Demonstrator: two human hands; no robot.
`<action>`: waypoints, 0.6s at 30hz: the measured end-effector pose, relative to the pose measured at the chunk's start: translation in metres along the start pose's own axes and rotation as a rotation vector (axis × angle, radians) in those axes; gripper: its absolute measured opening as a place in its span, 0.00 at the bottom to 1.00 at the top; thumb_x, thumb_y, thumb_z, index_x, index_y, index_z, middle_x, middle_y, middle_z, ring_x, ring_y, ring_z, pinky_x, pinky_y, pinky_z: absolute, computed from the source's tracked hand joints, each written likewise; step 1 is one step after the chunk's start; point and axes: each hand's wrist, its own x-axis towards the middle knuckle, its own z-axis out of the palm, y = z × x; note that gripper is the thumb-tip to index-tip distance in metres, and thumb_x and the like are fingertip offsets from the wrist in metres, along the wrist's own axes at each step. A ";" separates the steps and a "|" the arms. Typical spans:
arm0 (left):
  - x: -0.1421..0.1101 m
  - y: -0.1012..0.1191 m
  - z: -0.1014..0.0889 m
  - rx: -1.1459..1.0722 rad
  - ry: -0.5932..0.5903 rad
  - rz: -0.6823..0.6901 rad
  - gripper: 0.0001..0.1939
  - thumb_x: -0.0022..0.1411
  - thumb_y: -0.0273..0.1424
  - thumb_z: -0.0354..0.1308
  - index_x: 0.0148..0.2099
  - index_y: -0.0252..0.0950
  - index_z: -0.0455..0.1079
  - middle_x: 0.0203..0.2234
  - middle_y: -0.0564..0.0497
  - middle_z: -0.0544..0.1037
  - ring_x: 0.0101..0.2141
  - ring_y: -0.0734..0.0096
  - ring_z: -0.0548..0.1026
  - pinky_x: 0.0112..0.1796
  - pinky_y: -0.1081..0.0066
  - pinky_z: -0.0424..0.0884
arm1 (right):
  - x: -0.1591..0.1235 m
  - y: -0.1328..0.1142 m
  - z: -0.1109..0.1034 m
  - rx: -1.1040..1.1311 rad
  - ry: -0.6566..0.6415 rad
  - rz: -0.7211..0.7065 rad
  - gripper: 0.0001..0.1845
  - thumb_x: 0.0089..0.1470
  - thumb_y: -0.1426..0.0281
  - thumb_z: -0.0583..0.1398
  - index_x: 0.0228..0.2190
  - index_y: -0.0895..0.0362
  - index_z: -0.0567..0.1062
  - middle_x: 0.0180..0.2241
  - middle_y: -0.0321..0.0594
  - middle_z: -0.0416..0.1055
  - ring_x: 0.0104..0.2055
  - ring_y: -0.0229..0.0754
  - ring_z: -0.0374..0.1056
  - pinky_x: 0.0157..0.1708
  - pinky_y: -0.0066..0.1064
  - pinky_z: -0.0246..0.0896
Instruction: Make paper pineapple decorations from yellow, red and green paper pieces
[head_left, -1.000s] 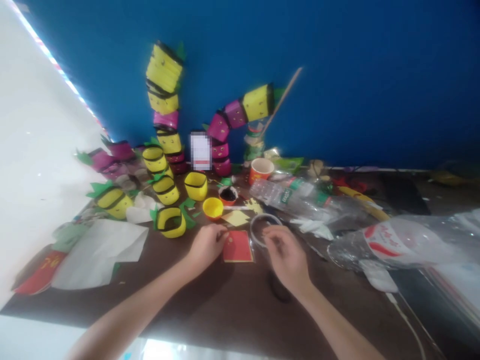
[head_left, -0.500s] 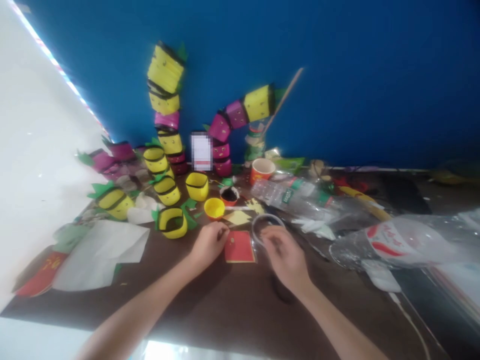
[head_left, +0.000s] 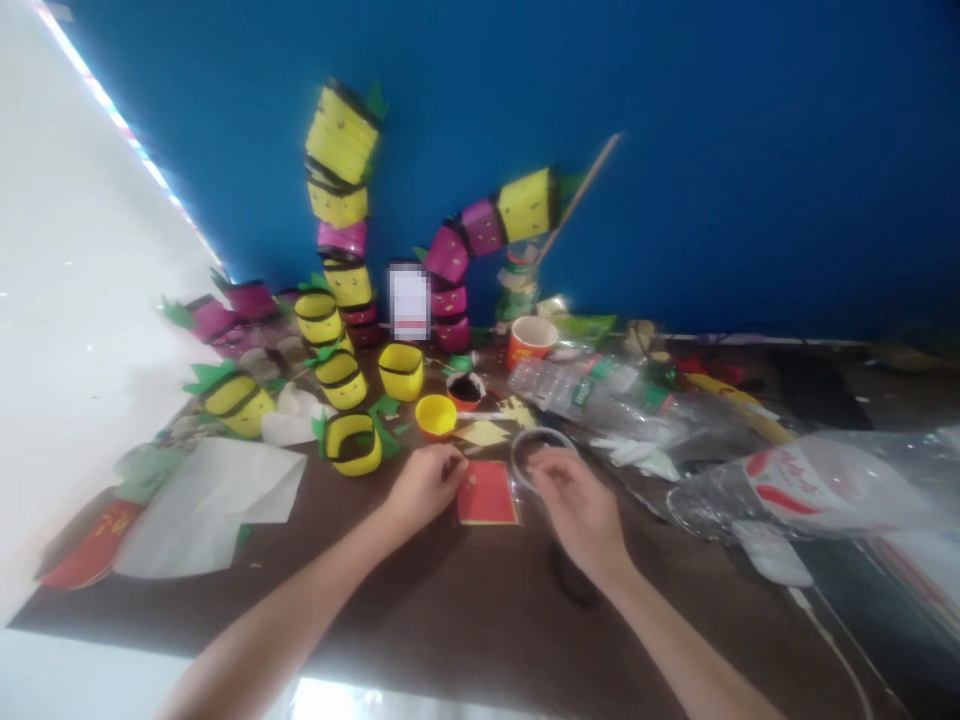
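Grip of the left hand is drawn nearly closed, fingertips together at the upper left edge of the red square card; whether something small is pinched there, I cannot tell. The right hand curls its fingers loosely over the near part of the clear ring, right of the card; blur hides whether it grasps anything. Both hands are above the dark brown bench. Just beyond the card lie pale yellow scraps, with a yellow bowl to their left. Clear bottles lie farther right, before the blue wall.
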 end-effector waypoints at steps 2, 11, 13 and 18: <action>0.000 0.000 0.000 -0.012 0.001 -0.009 0.08 0.57 0.27 0.50 0.29 0.34 0.70 0.20 0.54 0.71 0.21 0.77 0.65 0.25 0.78 0.57 | 0.000 0.000 0.001 0.000 -0.008 0.008 0.05 0.52 0.68 0.58 0.27 0.55 0.69 0.33 0.40 0.67 0.38 0.40 0.65 0.40 0.32 0.63; 0.000 -0.001 0.002 -0.127 0.112 -0.064 0.09 0.56 0.28 0.50 0.28 0.33 0.70 0.21 0.53 0.73 0.21 0.77 0.66 0.26 0.77 0.61 | 0.001 -0.010 0.008 0.071 -0.045 0.212 0.09 0.48 0.63 0.60 0.27 0.56 0.71 0.31 0.40 0.70 0.37 0.41 0.67 0.40 0.33 0.63; -0.003 0.002 0.002 -0.231 0.142 -0.107 0.08 0.56 0.30 0.52 0.30 0.33 0.71 0.22 0.52 0.74 0.22 0.76 0.67 0.25 0.77 0.62 | 0.002 -0.017 0.013 0.106 -0.075 0.343 0.11 0.46 0.62 0.62 0.28 0.57 0.72 0.30 0.40 0.71 0.35 0.42 0.68 0.39 0.33 0.64; -0.011 0.019 0.006 -0.522 0.179 -0.161 0.11 0.56 0.34 0.53 0.31 0.32 0.71 0.23 0.50 0.76 0.24 0.73 0.71 0.28 0.76 0.66 | 0.003 -0.026 0.036 0.323 -0.022 0.558 0.16 0.41 0.60 0.64 0.31 0.58 0.75 0.32 0.42 0.75 0.38 0.44 0.71 0.42 0.35 0.64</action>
